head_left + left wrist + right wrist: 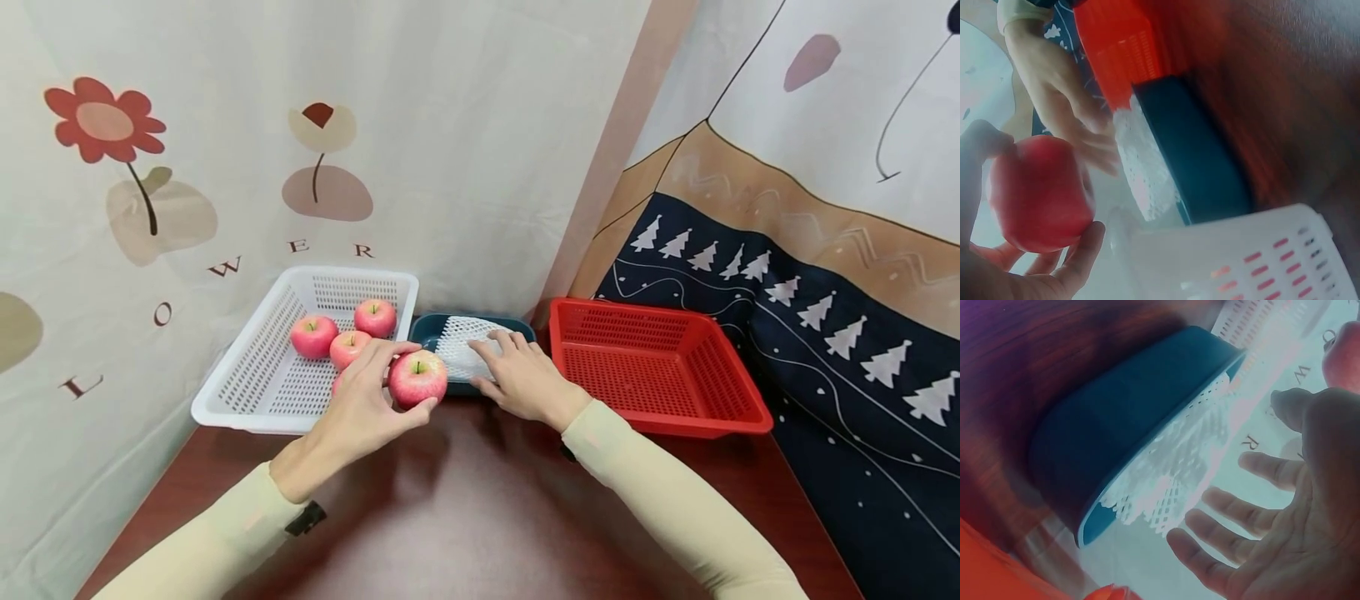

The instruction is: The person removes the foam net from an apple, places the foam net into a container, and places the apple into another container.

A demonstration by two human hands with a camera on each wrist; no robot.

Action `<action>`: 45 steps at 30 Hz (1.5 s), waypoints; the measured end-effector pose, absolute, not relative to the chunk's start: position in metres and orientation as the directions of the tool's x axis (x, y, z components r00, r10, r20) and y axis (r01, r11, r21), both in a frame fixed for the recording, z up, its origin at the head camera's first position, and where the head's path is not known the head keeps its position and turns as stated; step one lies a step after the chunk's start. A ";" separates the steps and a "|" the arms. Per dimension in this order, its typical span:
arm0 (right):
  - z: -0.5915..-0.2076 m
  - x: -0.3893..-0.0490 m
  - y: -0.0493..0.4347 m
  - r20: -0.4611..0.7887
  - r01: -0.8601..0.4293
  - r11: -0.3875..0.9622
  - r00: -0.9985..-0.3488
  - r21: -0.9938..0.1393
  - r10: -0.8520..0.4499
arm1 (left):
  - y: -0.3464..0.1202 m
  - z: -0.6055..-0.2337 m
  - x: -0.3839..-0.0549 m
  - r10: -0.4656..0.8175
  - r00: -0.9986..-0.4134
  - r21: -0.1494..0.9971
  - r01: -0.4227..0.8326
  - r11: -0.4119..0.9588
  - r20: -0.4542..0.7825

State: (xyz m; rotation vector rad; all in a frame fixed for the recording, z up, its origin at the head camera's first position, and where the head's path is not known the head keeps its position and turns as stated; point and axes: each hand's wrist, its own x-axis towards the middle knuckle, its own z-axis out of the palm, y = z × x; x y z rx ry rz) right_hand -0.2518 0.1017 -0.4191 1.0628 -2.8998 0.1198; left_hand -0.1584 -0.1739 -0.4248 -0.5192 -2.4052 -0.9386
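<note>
My left hand (358, 412) grips a red apple (417, 380) between thumb and fingers, held up in front of the dark teal tray. In the left wrist view that apple (1041, 194) shows from its side. Over the teal tray (427, 327) hovers my right hand (528, 379), fingers spread and holding nothing. White foam netting (461, 346) lies in the tray under those fingers. In the right wrist view the right hand (1285, 531) looks apart from the foam netting (1179, 456). Several apples (313, 336) sit in the white basket (247, 367) to the left.
A red basket (660, 417) stands to the right of the teal tray. All the containers rest on a brown wooden table (480, 517). Behind them hangs a printed curtain (465, 167), and a dark blue patterned cloth (840, 400) drapes on the right.
</note>
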 end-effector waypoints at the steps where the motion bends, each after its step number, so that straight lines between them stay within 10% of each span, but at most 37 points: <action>1: -0.419 -0.251 0.103 0.088 -0.651 0.757 -0.758 -0.053 -0.646 | -0.175 -0.424 -0.159 0.162 -0.799 0.512 0.511 0.691 0.580; 24: -0.412 -0.238 0.129 0.247 -0.691 0.721 -0.709 -0.057 -0.660 | -0.215 -0.416 -0.178 0.064 -0.874 0.583 0.374 0.721 0.481; 45: -0.405 -0.235 0.177 0.281 -0.601 0.781 -0.789 -0.170 -0.546 | -0.257 -0.401 -0.189 0.009 -0.954 0.572 0.188 0.798 0.300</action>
